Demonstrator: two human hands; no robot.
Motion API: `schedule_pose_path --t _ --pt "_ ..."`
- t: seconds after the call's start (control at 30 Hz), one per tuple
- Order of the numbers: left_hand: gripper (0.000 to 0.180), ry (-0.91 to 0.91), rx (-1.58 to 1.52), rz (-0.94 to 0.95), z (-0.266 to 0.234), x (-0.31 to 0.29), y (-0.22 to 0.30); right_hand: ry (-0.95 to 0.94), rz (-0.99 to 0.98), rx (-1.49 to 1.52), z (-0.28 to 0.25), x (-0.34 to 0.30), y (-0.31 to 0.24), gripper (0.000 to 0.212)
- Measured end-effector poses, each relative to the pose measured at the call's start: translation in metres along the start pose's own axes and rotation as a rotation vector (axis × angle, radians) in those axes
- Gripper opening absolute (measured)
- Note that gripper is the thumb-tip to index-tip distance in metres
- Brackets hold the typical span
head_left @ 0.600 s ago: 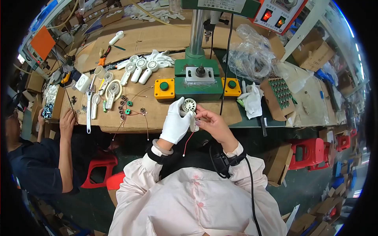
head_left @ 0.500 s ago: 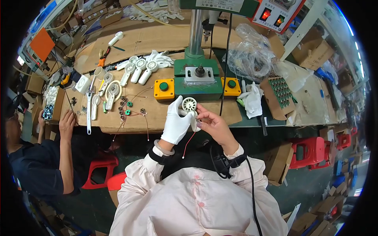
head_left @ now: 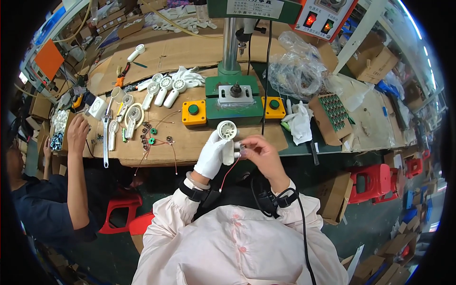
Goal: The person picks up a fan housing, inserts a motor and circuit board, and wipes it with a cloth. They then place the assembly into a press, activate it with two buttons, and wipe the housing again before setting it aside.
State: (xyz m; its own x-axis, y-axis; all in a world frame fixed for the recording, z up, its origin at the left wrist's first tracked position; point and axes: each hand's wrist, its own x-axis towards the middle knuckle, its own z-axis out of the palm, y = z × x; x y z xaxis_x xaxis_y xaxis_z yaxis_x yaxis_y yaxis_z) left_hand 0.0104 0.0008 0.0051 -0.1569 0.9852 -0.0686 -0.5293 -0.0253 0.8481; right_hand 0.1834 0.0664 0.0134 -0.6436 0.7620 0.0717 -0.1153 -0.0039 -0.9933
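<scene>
The left hand (head_left: 209, 157) holds a fan housing (head_left: 228, 151) near the bench edge (head_left: 156, 162).

Your left hand (head_left: 209, 159) holds one white fan housing (head_left: 227, 130); count at least four more grouped left of the one green press (head_left: 236, 113). Your desk (head_left: 373, 121) carries two yellow button boxes (head_left: 194, 119), plus one wrench (head_left: 106, 142) at the front edge.

fan casing (head_left: 227, 131) is before the press (head_left: 230, 68) — circuit boards (head_left: 334, 112) right.
</scene>
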Motion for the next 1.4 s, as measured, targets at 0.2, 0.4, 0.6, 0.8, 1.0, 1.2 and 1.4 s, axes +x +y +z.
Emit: schedule_pose_path --t 0.2,0.4,0.6,0.8,1.0,1.2,1.4 --pt "0.047 -0.065 -0.05 -0.094 -0.007 0.0 -0.007 0.05 -0.255 -0.519 0.0 0.018 -0.043 0.022" --pt "0.046 -0.114 -0.084 -0.13 0.003 0.0 -0.001 0.09 -0.513 -0.866 0.002 0.034 -0.03 0.025" --pt "0.047 -0.12 -0.049 -0.123 -0.002 0.0 -0.002 0.093 -0.543 -0.89 0.008 0.039 -0.031 0.024" --pt "0.044 -0.134 -0.062 -0.086 -0.011 0.002 -0.011 0.002 -0.586 -1.0 0.004 0.039 -0.034 0.026" --pt "0.043 -0.157 0.08 -0.042 -0.009 0.0 -0.008 -0.063 -0.652 -1.098 0.006 0.036 -0.043 0.023" --pt "0.041 -0.16 -0.072 -0.113 -0.016 0.005 -0.014 -0.109 -0.7 -1.163 0.001 0.041 -0.048 0.02" --pt "0.041 -0.127 0.001 -0.078 -0.007 0.001 -0.007 -0.135 -0.725 -1.193 0.0 0.041 -0.055 0.02"
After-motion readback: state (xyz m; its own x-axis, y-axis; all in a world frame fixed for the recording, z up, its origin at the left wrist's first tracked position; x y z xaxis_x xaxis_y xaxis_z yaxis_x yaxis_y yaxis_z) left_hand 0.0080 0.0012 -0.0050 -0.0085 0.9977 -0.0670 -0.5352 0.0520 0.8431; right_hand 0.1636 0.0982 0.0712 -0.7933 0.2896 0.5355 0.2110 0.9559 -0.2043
